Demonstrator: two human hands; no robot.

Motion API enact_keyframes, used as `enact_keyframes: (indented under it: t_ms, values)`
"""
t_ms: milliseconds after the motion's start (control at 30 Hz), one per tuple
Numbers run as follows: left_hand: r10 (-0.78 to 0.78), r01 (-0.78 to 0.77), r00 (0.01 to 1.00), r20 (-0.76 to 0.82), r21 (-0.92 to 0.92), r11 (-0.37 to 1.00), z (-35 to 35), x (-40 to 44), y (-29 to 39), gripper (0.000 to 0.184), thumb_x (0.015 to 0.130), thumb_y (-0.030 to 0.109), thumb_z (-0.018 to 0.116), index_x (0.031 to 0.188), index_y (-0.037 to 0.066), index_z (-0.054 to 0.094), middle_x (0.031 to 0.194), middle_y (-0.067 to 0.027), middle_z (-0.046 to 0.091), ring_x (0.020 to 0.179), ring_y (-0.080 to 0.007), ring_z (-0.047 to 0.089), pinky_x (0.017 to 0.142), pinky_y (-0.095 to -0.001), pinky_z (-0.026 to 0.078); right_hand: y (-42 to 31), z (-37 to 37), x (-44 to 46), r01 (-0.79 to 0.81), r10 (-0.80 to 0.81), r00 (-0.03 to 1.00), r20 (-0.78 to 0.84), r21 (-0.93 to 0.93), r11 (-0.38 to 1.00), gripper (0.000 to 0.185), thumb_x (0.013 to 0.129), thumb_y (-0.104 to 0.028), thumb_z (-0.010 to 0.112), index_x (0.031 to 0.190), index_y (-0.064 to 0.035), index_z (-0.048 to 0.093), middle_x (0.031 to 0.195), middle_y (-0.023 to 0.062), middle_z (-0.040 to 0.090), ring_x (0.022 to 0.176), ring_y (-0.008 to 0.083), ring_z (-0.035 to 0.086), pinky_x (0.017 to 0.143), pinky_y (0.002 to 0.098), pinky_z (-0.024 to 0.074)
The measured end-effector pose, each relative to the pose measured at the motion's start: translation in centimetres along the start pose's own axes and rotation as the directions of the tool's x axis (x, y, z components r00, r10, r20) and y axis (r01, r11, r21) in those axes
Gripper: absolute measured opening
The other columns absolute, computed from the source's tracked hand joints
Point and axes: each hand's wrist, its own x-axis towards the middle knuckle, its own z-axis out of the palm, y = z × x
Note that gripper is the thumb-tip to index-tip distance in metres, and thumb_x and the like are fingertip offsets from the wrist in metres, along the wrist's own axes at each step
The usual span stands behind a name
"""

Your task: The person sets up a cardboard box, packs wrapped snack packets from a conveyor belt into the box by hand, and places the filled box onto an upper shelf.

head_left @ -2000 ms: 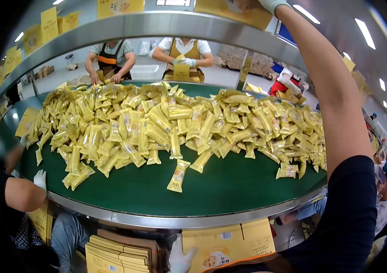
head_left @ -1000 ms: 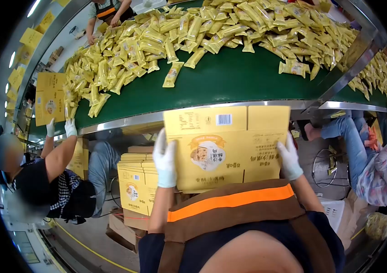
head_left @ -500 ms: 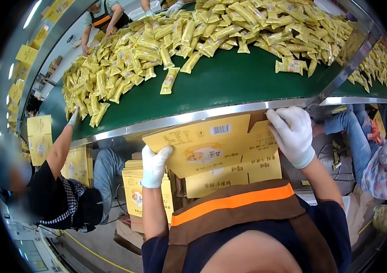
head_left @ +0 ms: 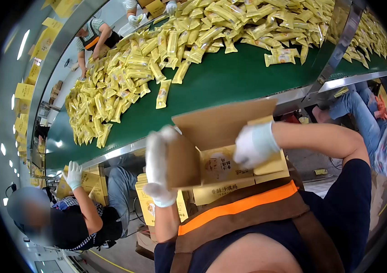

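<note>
A yellow cardboard box stands partly unfolded before my apron, its brown inner sides showing and a tall flap raised at the back. My left hand, in a white glove, lies along the outside of the box's left panel, fingertips blurred at its top edge; it grips that side. My right hand, gloved too, is within the box, over the printed inner flaps near the right side. Motion smears its fingers, so their closure is unclear. Below my left hand is a stack of flat yellow cartons.
A green conveyor belt with a metal edge runs ahead, heaped with yellow snack packets. A metal post rises at right. A co-worker sits at left; others are across the belt and at right.
The flat carton has been opened into a box shape. My right hand has moved from its top right corner down into it. My left hand stays at the left side.
</note>
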Motion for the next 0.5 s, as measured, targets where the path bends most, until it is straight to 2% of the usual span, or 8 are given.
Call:
enact_keyframes:
  t_ms: [67, 167, 200, 233, 300, 367, 400, 500]
  values:
    - [-0.039, 0.010, 0.957, 0.288, 0.101, 0.995, -0.7, 1.2, 0.6, 0.100, 0.084, 0.085, 0.034, 0.141, 0.004, 0.049, 0.124, -0.0162, 0.064, 0.120, -0.0299, 0.055, 0.118, -0.0512, 0.022, -0.1, 0.6, -0.6, -0.094, 0.102, 0.979, 0.174, -0.057, 0.994, 0.028, 0.086, -0.036, 0.061, 0.076, -0.0104, 0.062, 0.076, 0.0103, 0.068, 0.076, 0.0315, 0.066, 0.067, 0.0425, 0.0510]
    - [-0.268, 0.095, 0.677, 0.685, 0.280, 0.955, -1.5, 5.2, 3.6, 0.110, 0.069, 0.092, 0.047, 0.135, 0.006, 0.058, 0.120, -0.0060, 0.069, 0.123, -0.0332, 0.056, 0.119, -0.0528, 0.018, 0.0, 2.2, -1.5, 0.047, -0.105, 0.982, -0.159, -0.331, 0.942, 0.023, 0.083, -0.033, 0.061, 0.083, -0.0117, 0.069, 0.084, 0.0106, 0.068, 0.080, 0.0260, 0.066, 0.077, 0.0424, 0.0536]
    - [-0.320, 0.052, 0.637, 0.701, 0.375, 0.926, -1.1, 5.6, 4.2, 0.109, 0.066, 0.090, 0.051, 0.133, 0.005, 0.059, 0.121, -0.0082, 0.068, 0.124, -0.0338, 0.054, 0.116, -0.0544, 0.020, -0.6, 1.8, -1.8, 0.024, -0.206, 0.911, -0.357, -0.454, 0.891, 0.013, 0.080, -0.026, 0.062, 0.083, -0.0134, 0.067, 0.094, 0.0083, 0.065, 0.086, 0.0212, 0.063, 0.084, 0.0397, 0.0522]
    - [-0.370, -0.004, 0.594, 0.714, 0.462, 0.887, -0.6, 5.9, 4.9, 0.109, 0.063, 0.088, 0.056, 0.131, 0.003, 0.060, 0.122, -0.0103, 0.067, 0.126, -0.0343, 0.052, 0.114, -0.0560, 0.022, -0.4, 2.0, -1.7, -0.111, -0.353, 0.700, -0.621, -0.582, 0.805, 0.014, 0.080, -0.019, 0.061, 0.092, -0.0134, 0.067, 0.108, 0.0049, 0.064, 0.100, 0.0210, 0.061, 0.089, 0.0385, 0.0499]
    - [-0.496, -0.096, 0.536, 0.683, 0.633, 0.768, 1.4, 7.3, 6.6, 0.107, 0.060, 0.084, 0.062, 0.129, 0.002, 0.062, 0.123, -0.0136, 0.066, 0.126, -0.0352, 0.051, 0.111, -0.0579, 0.026, -0.6, 0.7, -3.3, -0.374, -0.284, 0.554, -0.782, -0.539, 0.755, 0.040, 0.075, -0.020, 0.068, 0.114, -0.0110, 0.063, 0.119, 0.0080, 0.062, 0.110, 0.0246, 0.059, 0.098, 0.0389, 0.0457]
    - [-0.476, -0.190, 0.604, 0.640, 0.695, 0.693, 3.3, 6.8, 6.3, 0.105, 0.054, 0.082, 0.066, 0.125, 0.004, 0.064, 0.122, -0.0121, 0.065, 0.122, -0.0348, 0.052, 0.106, -0.0572, 0.031, -1.0, 0.7, -4.4, -0.576, 0.075, 0.416, -0.906, -0.199, 0.793, 0.069, 0.068, -0.026, 0.076, 0.132, -0.0112, 0.054, 0.133, 0.0126, 0.056, 0.123, 0.0276, 0.053, 0.106, 0.0432, 0.0387]
    - [-0.457, -0.219, 0.624, 0.634, 0.704, 0.676, 3.4, 6.7, 5.8, 0.110, 0.054, 0.089, 0.056, 0.123, 0.005, 0.065, 0.122, -0.0105, 0.065, 0.118, -0.0342, 0.053, 0.102, -0.0548, 0.033, -1.2, 1.6, -4.3, -0.569, 0.207, 0.507, -0.837, -0.144, 0.810, 0.088, 0.060, -0.034, 0.083, 0.137, -0.0134, 0.048, 0.138, 0.0145, 0.051, 0.127, 0.0292, 0.049, 0.110, 0.0467, 0.0313]
    - [-0.405, -0.208, 0.659, 0.634, 0.671, 0.712, 2.6, 7.2, 3.7, 0.116, 0.057, 0.099, 0.037, 0.117, 0.005, 0.069, 0.119, -0.0090, 0.066, 0.108, -0.0328, 0.054, 0.099, -0.0505, 0.033, -1.7, 2.6, -4.6, -0.411, 0.041, 0.581, -0.813, -0.250, 0.877, 0.085, 0.056, -0.045, 0.084, 0.132, -0.0189, 0.058, 0.141, 0.0145, 0.048, 0.128, 0.0291, 0.047, 0.109, 0.0457, 0.0300]
